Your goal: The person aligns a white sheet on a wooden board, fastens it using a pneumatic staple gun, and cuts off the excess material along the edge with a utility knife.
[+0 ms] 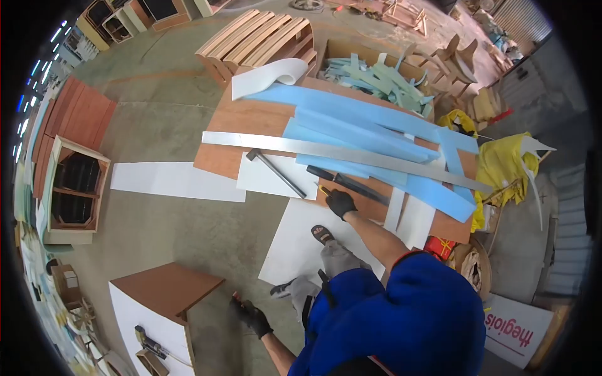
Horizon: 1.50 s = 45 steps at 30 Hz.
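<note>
My right hand (340, 203), in a dark glove, is closed around a slim yellow pencil (323, 189) over the table's near edge. Just beyond it lies a long knife (351, 185) with a black handle. To the left, a hammer (276, 172) rests on a white sheet (251, 178). A long metal straightedge (326, 150) crosses blue foam sheets (370, 128) on the brown tabletop (216, 153). My left hand (251, 316), also gloved, hangs low beside a brown panel (169, 288), its fingers loosely apart with nothing visible in them.
A box of foam offcuts (376, 78) and a slatted wooden piece (257, 41) stand beyond the table. Yellow sacks (508, 166) are at the right. White sheets (182, 182) lie around the table. A power tool (149, 341) rests on a white surface at lower left.
</note>
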Tool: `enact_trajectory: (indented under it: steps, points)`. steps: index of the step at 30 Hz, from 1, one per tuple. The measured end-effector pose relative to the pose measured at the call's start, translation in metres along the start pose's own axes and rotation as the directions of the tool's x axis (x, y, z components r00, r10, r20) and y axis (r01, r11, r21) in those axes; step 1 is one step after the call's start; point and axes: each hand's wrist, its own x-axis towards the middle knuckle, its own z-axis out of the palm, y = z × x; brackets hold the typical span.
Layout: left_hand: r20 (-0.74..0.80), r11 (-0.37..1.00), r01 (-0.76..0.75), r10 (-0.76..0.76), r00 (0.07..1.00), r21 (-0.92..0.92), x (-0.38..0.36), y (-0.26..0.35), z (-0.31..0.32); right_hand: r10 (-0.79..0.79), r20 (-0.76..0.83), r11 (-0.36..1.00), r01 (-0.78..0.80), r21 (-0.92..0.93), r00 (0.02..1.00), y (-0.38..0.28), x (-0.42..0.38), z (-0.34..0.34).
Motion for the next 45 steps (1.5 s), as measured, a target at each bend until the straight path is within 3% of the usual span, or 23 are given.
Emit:
enact_trajectory:
  steps: [1,3,5,7,8,9,10,12,14,17,22,25,26,27,28,29,31,33,34,39,42,43,45]
  points:
    - [-0.007,1.0,0.0,0.0,1.0,0.022,-0.007,0.01,0.01,-0.029,0.103,0.999,0.027,0.019,0.994,-0.004,0.016,0.002]
    - [0.047,0.882,0.034,-0.014,0.999,-0.47,-0.014,0.027,0.029,-0.303,-0.402,0.951,0.248,-0.185,0.864,-0.02,0.037,0.015]
    - [0.099,0.873,0.034,0.016,0.995,-0.486,-0.015,0.046,0.036,-0.373,-0.395,0.927,0.319,-0.197,0.839,-0.06,0.018,-0.033]
    - [0.139,0.902,-0.061,0.132,0.982,-0.428,-0.013,0.1,0.063,-0.323,-0.18,0.945,0.327,-0.008,0.929,-0.075,0.007,-0.023]
    - [0.155,0.898,-0.066,0.147,0.977,-0.434,-0.015,0.13,0.078,-0.435,0.104,0.852,0.372,0.369,0.895,-0.09,-0.017,-0.049]
    - [0.188,0.863,-0.092,0.21,0.959,-0.496,-0.021,0.16,0.09,-0.62,-0.009,0.703,0.561,0.437,0.784,-0.101,-0.045,-0.04]
    - [0.22,0.824,-0.109,0.273,0.937,-0.556,-0.026,0.182,0.099,-0.821,0.054,0.298,0.347,0.889,0.568,-0.115,-0.073,-0.063]
    - [0.262,0.802,-0.17,0.375,0.889,-0.572,-0.037,0.215,0.114,-0.879,0.116,0.353,0.468,0.81,0.462,-0.134,-0.145,-0.128]
    - [0.328,0.752,-0.073,0.37,0.869,-0.655,-0.054,0.244,0.115,-0.737,0.063,0.337,0.285,0.897,0.673,-0.12,-0.184,-0.146]
    - [0.325,0.602,-0.038,0.482,0.814,-0.797,-0.086,0.254,0.123,-0.741,-0.113,0.388,0.56,0.732,0.661,-0.085,-0.226,-0.171]
    - [0.599,0.687,-0.046,0.662,0.449,-0.725,-0.166,0.262,0.143,-0.544,-0.078,0.784,0.539,0.307,0.835,0.002,-0.318,-0.209]
    - [0.767,0.82,0.035,0.518,0.38,-0.571,-0.2,0.254,0.15,-0.23,-0.433,0.895,0.365,0.258,0.872,0.09,-0.337,-0.243]
    - [0.774,0.848,-0.123,0.522,0.358,-0.515,-0.206,0.23,0.151,-0.205,-0.647,0.915,0.378,0.139,0.735,0.113,-0.339,-0.27]
    - [0.851,0.831,-0.334,0.508,0.135,-0.444,-0.203,0.212,0.147,-0.164,-0.702,0.95,0.302,0.077,0.694,0.127,-0.348,-0.313]
    - [0.901,0.879,-0.211,0.434,-0.019,-0.428,-0.208,0.178,0.145,-0.19,-0.81,0.962,0.268,-0.042,0.555,0.16,-0.342,-0.34]
    - [0.968,0.954,0.266,0.185,-0.168,-0.136,-0.221,0.163,0.129,-0.104,-0.893,0.95,0.311,0.043,0.439,0.177,-0.347,-0.373]
    - [0.813,0.758,-0.312,0.477,-0.333,-0.572,-0.242,0.119,0.121,-0.042,-0.951,0.996,0.083,-0.017,0.305,0.217,-0.346,-0.434]
    - [0.862,0.582,-0.644,0.418,-0.287,-0.497,-0.264,0.117,0.127,-0.088,-0.989,0.987,0.145,-0.07,0.118,0.242,-0.333,-0.49]
    - [0.862,0.75,-0.458,0.501,-0.08,-0.478,-0.278,0.143,0.129,-0.138,-0.988,0.989,0.058,-0.135,0.063,0.262,-0.322,-0.513]
    - [0.954,0.863,-0.419,0.298,-0.029,-0.282,-0.335,0.254,0.249,-0.103,-0.991,0.993,0.048,-0.107,-0.085,0.386,-0.226,-0.61]
    - [0.994,0.909,-0.402,0.104,-0.03,-0.108,-0.36,0.298,0.297,0.123,-0.988,0.992,-0.027,0.121,0.094,0.498,-0.152,-0.629]
    - [0.999,0.921,-0.388,0.03,-0.036,-0.042,-0.367,0.303,0.3,-0.067,-0.996,0.969,-0.235,-0.077,0.05,0.562,-0.116,-0.614]
    - [0.991,0.933,-0.347,-0.125,-0.05,0.1,-0.373,0.289,0.278,0.186,-0.944,0.899,-0.435,0.052,0.272,0.622,-0.087,-0.564]
